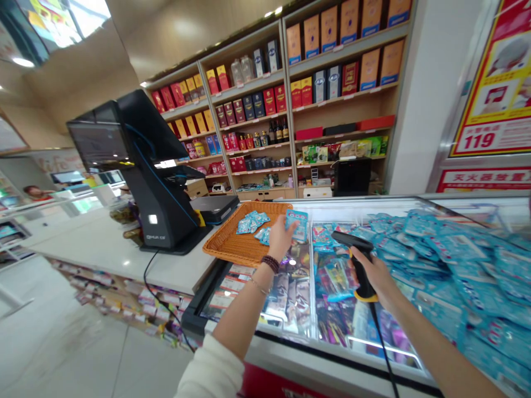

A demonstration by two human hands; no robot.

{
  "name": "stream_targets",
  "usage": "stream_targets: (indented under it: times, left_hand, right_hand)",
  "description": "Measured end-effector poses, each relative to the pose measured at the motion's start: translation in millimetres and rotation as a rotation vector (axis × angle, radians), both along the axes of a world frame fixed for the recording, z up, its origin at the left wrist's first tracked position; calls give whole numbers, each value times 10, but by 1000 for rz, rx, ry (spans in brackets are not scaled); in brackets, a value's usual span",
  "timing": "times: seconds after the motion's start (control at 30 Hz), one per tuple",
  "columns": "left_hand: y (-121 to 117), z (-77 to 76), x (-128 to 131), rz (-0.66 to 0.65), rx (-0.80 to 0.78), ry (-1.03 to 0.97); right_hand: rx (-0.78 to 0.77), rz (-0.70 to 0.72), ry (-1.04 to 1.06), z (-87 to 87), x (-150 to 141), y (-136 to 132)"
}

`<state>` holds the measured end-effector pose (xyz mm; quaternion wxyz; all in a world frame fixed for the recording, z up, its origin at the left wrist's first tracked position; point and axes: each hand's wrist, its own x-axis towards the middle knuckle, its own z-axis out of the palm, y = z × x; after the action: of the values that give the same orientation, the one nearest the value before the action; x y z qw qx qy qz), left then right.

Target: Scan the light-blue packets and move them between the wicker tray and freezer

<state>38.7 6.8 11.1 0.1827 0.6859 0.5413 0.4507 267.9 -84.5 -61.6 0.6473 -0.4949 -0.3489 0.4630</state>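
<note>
Head view; clock positions are read from frame centre, with 12 o'clock at the top. We identify two hands, held apart above a glass-topped chest freezer point(415, 354). Our left hand point(282, 239), just below centre at 6 o'clock, is clamped on a blue sachet point(297, 225) between thumb and fingers, with the sachet at 4 o'clock, close to centre. Our right hand point(373, 276), at 4 o'clock, is clamped around the grip of a barcode scanner point(359, 260), whose nose points at 9 o'clock toward the sachet and stops just beside it. A black scanner cord point(384, 348) drops from the handle base.

At 8 o'clock, a woven wicker tray point(222, 240) sits on the white worktop point(103, 249), holding loose blue packets point(252, 223) near its far rim. At 9 o'clock stands a black point-of-sale terminal point(153, 177). Shelves of boxed liquor point(290, 94) fill 12 o'clock. A red-and-yellow price poster point(493, 94) occupies 2 o'clock.
</note>
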Motion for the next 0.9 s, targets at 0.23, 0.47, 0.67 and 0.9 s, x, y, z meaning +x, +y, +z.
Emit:
stream_targets:
  times: [0.23,0.47,0.67,0.9]
  left_hand:
    - [-16,-919,626,-345,-218,-514]
    - [31,-1063,532,-348,-209,-688]
    - [49,-1024,532,-292,-218,-880]
    - [19,-964,533,-255,-212,-956]
  right_hand:
    - [22,11,8,12,33,-28]
    - [69,39,-68,2,-27,-2]
    - [86,97,-97,16,-60,-50]
    - [39,175,-185,27,-56,-87]
